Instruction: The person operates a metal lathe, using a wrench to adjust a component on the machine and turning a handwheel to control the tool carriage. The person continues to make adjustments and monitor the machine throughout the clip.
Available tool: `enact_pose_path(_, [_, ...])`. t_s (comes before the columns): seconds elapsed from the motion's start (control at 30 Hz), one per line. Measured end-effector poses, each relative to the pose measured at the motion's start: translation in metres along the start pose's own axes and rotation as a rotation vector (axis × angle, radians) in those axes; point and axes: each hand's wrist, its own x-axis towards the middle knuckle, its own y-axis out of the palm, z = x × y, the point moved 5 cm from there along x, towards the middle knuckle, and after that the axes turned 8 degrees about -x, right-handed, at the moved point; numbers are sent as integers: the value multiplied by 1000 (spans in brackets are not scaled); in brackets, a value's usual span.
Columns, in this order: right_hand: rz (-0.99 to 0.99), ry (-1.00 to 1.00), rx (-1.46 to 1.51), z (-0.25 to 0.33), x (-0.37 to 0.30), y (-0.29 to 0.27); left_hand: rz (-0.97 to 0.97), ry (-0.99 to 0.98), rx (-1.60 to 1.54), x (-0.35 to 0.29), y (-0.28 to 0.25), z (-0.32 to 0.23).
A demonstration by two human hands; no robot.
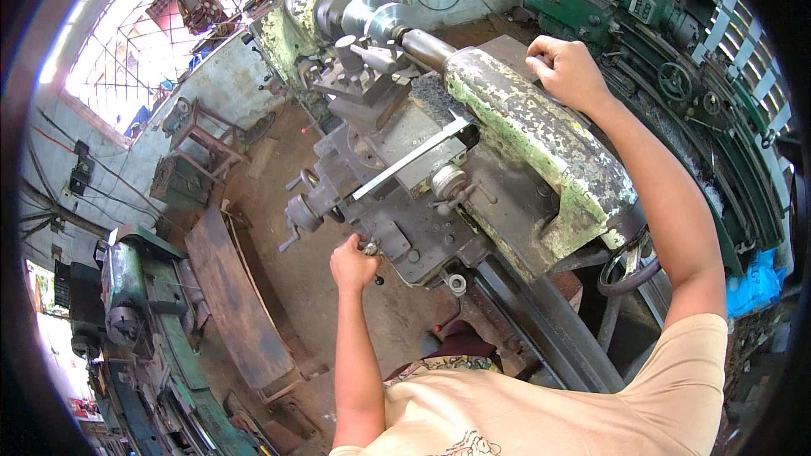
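My left hand is closed round a small metal handle on the apron of a lathe carriage. Up on the far side of the worn, green-and-white tailstock, my right hand rests with its fingers curled; whether they hold anything is hidden. The tailstock quill points at a shiny round metal workpiece in the chuck. Between them and me stands the tool post on its slide. A pale flat strip lies across the carriage.
The tailstock handwheel is below my right forearm. Cross-slide crank handles stick out to the left. Another green lathe stands at the right, and a green machine at the left. A wooden board lies low beside it.
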Motion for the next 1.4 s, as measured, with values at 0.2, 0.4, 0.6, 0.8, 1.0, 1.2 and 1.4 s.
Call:
enact_pose_path(0.2, [72,-141,41,4,-2,9,15,-13,7,0,-1,-1])
enact_pose_path(0.4, [288,-282,2,4,-8,22,21,-24,26,0,0,-1])
enact_pose_path(0.6, [444,-209,-6,2,-12,26,18,-17,20,0,-1,-3])
enact_pose_path(0.8, [382,-186,42,0,-9,23,4,-7,-1,-1,-2,-4])
enact_pose_path(1.0, [369,-184,-2,-2,-11,27,8,-13,6,-1,-1,-2])
enact_pose_path(1.2, [398,-157,-37,-7,-11,30,6,0,17,0,0,-2])
enact_pose_path(1.4, [353,-172,-55,-9,-10,35,9,5,12,0,0,-2])
